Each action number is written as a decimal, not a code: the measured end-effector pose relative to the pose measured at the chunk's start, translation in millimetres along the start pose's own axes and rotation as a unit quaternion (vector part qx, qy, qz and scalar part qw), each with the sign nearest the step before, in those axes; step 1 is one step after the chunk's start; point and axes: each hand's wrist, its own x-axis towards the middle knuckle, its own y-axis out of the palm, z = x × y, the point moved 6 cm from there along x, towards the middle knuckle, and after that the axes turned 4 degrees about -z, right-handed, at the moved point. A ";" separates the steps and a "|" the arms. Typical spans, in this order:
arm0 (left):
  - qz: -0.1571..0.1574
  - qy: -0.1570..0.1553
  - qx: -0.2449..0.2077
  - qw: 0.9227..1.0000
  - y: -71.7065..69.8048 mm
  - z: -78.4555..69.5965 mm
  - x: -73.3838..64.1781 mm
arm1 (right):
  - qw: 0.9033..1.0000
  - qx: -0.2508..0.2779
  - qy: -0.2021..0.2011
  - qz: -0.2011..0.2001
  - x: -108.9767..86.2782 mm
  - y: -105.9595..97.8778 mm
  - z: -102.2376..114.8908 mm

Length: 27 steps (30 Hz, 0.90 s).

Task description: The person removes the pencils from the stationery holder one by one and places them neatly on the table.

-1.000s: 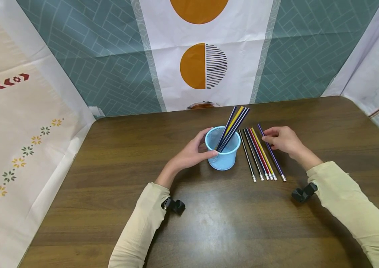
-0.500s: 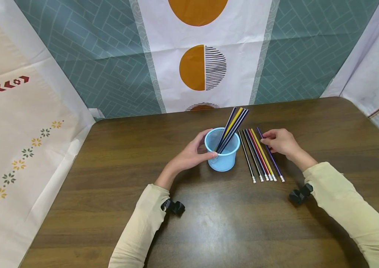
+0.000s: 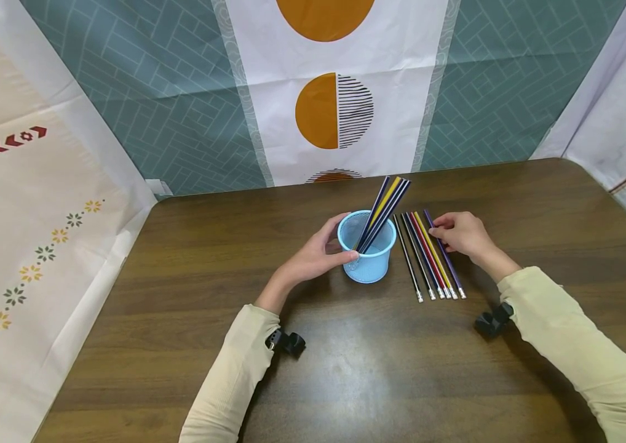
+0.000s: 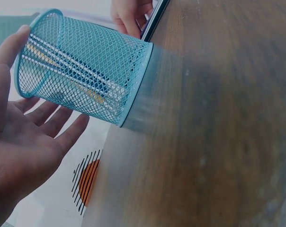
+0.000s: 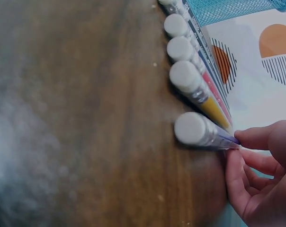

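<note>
My left hand (image 3: 313, 253) holds a light blue mesh pencil cup (image 3: 369, 269) standing on the table, thumb at the near side of its rim and fingers around the far side. Several pencils (image 3: 384, 212), dark-striped and yellow, lean to the right inside it; their lower ends show through the mesh (image 4: 93, 52) in the left wrist view. With thumb and fingertips my right hand (image 3: 467, 235) pinches a purple pencil (image 3: 451, 266) lying on the table, its white eraser (image 5: 190, 128) toward me. Just left of it lies a yellow pencil (image 3: 436, 255) in a row of several pencils.
The row continues leftward with a red pencil (image 3: 429, 253) and dark ones, ending at a dark pencil (image 3: 411, 264) beside the cup. All rest on a brown wooden table (image 3: 346, 381). A patterned cloth (image 3: 180, 92) hangs behind its far edge.
The right hand has slid the purple pencil a little to the left, nearer the yellow pencil at the end of the row. The left hand and cup have stayed in place.
</note>
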 end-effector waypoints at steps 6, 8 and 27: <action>0.000 -0.002 0.003 1.000 -0.4 -0.1 -0.3 | 1.000 -0.011 -0.004 -0.006 -0.7 0.1 1.5; 0.000 -0.002 0.002 1.000 -0.5 0.0 -0.4 | 1.000 -0.014 -0.007 -0.009 -0.6 0.1 1.7; 0.000 -0.008 0.005 1.000 -0.6 1.1 -0.3 | 1.000 -0.018 -0.011 -0.018 -1.4 -0.5 2.0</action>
